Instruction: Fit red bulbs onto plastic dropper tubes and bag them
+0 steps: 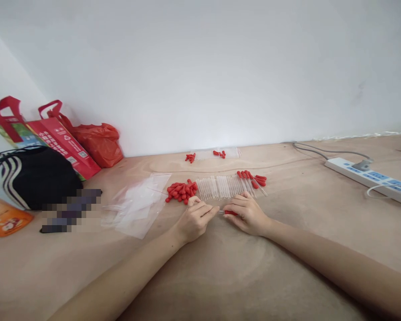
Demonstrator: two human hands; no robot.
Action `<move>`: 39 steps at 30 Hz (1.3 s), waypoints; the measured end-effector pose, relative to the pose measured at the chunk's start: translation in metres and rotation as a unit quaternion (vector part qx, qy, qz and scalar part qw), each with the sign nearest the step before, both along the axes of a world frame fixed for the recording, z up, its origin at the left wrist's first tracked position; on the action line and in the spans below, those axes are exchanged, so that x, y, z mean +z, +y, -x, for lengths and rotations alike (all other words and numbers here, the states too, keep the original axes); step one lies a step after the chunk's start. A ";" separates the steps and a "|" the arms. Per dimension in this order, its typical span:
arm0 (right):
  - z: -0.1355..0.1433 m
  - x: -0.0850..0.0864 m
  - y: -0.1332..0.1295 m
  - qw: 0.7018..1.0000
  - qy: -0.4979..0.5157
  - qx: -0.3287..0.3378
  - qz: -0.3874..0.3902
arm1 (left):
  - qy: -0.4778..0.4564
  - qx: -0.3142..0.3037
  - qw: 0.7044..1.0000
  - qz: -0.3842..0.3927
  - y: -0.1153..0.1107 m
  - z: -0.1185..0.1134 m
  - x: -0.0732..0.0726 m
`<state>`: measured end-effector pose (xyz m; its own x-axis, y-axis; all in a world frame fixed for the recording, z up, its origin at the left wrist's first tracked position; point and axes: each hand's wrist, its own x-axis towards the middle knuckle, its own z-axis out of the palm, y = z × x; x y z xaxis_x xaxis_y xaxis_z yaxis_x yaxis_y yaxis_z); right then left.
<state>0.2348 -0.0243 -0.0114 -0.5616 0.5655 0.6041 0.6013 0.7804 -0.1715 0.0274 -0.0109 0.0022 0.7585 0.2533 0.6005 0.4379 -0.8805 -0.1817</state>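
Note:
My left hand (194, 221) is closed, its fingers pinching a thin clear glass dropper tube (221, 212). The tube spans the small gap to my right hand (246, 215), which is closed around a red rubber dropper bulb (230, 213). Whether the tube sits inside the bulb cannot be made out. Just beyond my left hand lies a heap of loose red bulbs (182, 191). To the right of that heap, bare glass tubes (223, 186) lie side by side in a row. Several droppers with red bulbs on them (245, 175) lie at the row's right end.
Clear plastic bags (138, 207) lie flat at the left. Near the wall are more red-bulbed pieces (190, 157) and a clear bag (233, 153). A power strip (370, 178) with cables lies right; a red carrier bag (67, 142) and black bag (53, 178) stand left.

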 end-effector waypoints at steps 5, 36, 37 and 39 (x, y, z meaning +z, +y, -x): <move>0.001 0.001 0.000 1.000 -0.005 -0.003 -0.003 | -0.005 0.000 1.000 0.000 0.000 -0.002 0.000; 0.010 -0.004 0.002 0.878 0.394 -0.013 0.273 | -0.101 0.022 0.993 0.056 0.004 -0.007 -0.007; 0.014 -0.006 0.002 0.845 0.434 0.004 0.313 | -0.110 0.026 0.992 0.060 0.004 -0.007 -0.007; 0.021 -0.006 0.003 0.790 0.495 0.026 0.360 | -0.119 0.033 0.989 0.075 0.002 -0.009 -0.006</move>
<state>0.2140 -0.0212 -0.0173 -0.0491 0.9547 0.2934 -0.1354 0.2847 -0.9490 0.0359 -0.0084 -0.0038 0.5785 0.3982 0.7119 0.5103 -0.8575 0.0651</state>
